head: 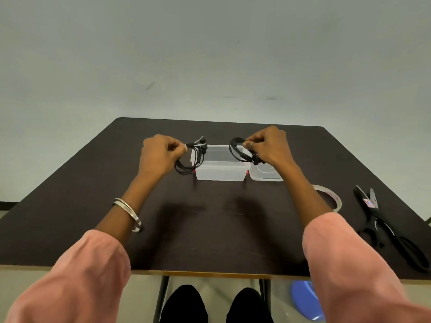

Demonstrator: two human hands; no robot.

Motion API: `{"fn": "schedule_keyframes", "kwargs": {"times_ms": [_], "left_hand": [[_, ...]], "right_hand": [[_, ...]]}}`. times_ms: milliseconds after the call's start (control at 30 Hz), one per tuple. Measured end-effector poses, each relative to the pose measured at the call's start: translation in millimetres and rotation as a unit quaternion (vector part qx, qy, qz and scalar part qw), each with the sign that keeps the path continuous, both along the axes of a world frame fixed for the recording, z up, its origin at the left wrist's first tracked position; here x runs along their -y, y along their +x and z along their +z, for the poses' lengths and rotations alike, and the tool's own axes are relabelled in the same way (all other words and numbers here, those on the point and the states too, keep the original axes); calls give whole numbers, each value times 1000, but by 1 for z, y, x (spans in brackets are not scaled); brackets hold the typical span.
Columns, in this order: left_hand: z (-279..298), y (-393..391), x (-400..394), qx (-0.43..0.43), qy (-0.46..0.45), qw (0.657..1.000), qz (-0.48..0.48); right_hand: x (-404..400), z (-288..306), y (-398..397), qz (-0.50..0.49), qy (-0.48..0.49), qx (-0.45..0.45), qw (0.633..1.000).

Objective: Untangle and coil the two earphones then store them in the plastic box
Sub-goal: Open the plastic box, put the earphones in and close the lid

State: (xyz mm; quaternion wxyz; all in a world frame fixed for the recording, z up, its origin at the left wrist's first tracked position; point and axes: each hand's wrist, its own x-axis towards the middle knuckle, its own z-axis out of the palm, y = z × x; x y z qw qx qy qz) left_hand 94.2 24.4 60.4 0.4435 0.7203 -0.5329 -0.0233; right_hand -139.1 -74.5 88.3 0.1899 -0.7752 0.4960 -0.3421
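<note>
My left hand (161,155) pinches a coiled black earphone (193,157) that hangs just left of the clear plastic box (220,173). On the other side, my right hand (268,145) grips a second coiled black earphone (238,150) above the box's right end. The box stands open in the middle of the dark table, between my two hands. Both coils are held in the air, apart from each other.
The box's clear lid (265,174) lies against its right side. A roll of clear tape (331,198) and black scissors (391,227) lie near the table's right edge. The dark table (210,229) backs onto a pale wall. A blue object (305,299) sits on the floor.
</note>
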Motion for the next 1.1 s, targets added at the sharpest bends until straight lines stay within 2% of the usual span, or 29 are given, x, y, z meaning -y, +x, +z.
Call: {"fn": "schedule_keyframes", "kwargs": {"times_ms": [133,333,500,600,833,967,1100], "left_hand": [[9,14,11,-43,-21,998,29],[1,19,21,-65,-7,997,37],[-11,17,30,-56,10,998,26],[-13,13,35,-58,17,998,17],[3,-7,55,-23,38,999,4],[10,-23,72,24,75,997,11],[3,-33,90,77,146,986,11]], "right_hand": [[26,-8,31,10,4,-52,999],[41,-30,59,8,-20,-256,966],[42,-44,65,19,-37,-300,953],[46,-44,63,20,-4,-294,956],[48,-28,50,29,39,-178,983],[48,-22,29,-10,36,10,999],[36,-22,0,-70,38,148,986]]}}
